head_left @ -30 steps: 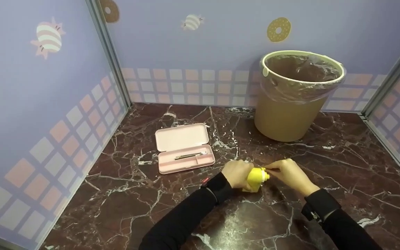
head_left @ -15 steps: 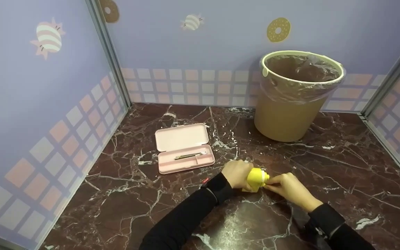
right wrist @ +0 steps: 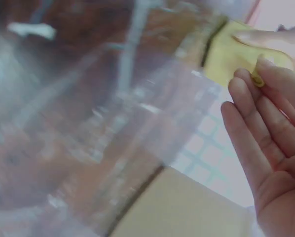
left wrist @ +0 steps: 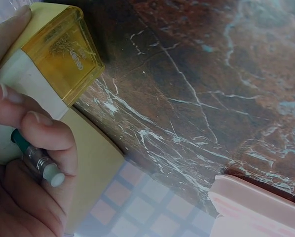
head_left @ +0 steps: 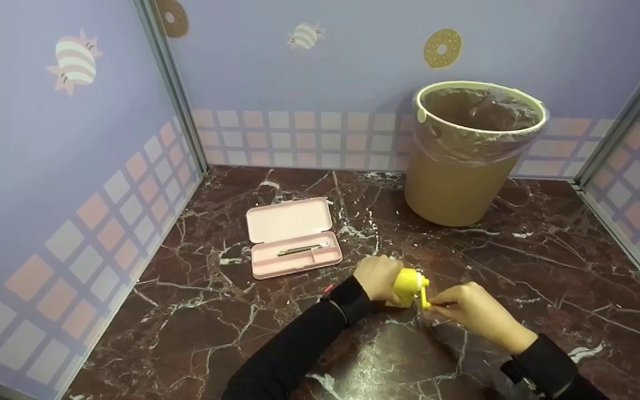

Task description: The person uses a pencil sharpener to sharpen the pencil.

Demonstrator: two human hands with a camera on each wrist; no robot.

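My left hand [head_left: 378, 278] grips a yellow crank pencil sharpener [head_left: 408, 282] low over the marble tabletop. In the left wrist view, the butt end of a pencil [left wrist: 38, 159], green with a pale eraser tip, sticks out of the sharpener between the curled fingers. Its clear amber shavings drawer [left wrist: 71, 57] shows dark shavings inside. My right hand [head_left: 475, 314] pinches the knob of the yellow crank [head_left: 424, 295], which points down towards me. In the right wrist view, thumb and forefinger hold that knob [right wrist: 257, 79], while the other fingers are loosely extended.
An open pink pencil case [head_left: 289, 221] lies left of the hands, with pencils [head_left: 303, 249] in its tray. A tall tan bin [head_left: 456, 189] with a clear liner stands at the back right. White specks dot the tabletop [head_left: 231, 344]; patterned walls [head_left: 298, 89] enclose it.
My right hand has swung the crank round from the far side to the near side, moving down and slightly right. My left hand keeps its hold on the sharpener in place.
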